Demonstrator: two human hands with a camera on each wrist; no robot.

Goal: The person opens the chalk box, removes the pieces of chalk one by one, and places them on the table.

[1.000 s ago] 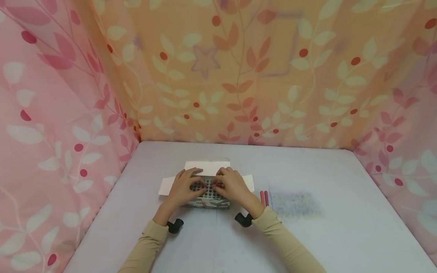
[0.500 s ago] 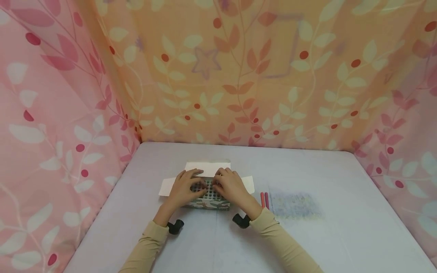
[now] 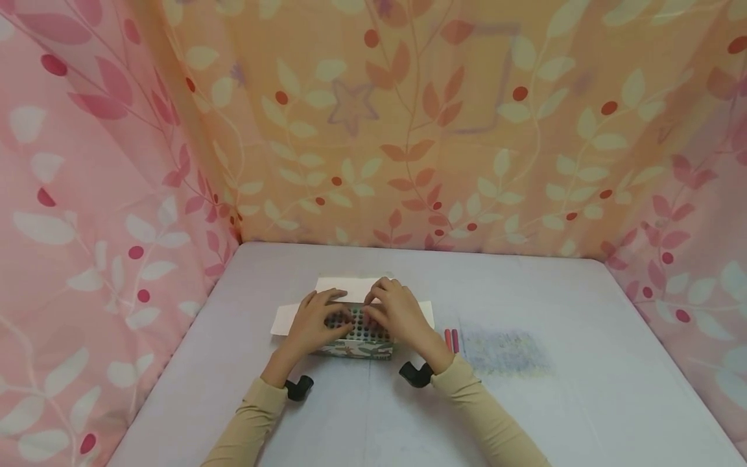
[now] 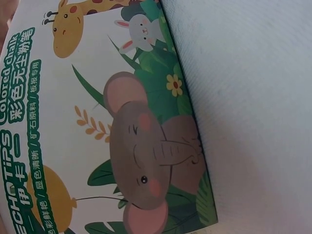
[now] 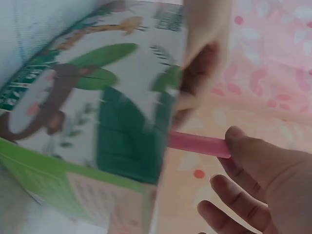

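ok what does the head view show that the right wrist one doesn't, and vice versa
Only the head view: two reddish sticks beside a bluish smudge, tan sleeves, and rows of dark round spots inside the open box.

Only the right wrist view: the monkey picture and green panel on the box, and, clearly, the pink stick pinched in the right hand, just a pinkish hint from the head.

Both: the right hand, left hand, box, pale table and leaf-patterned cloth.
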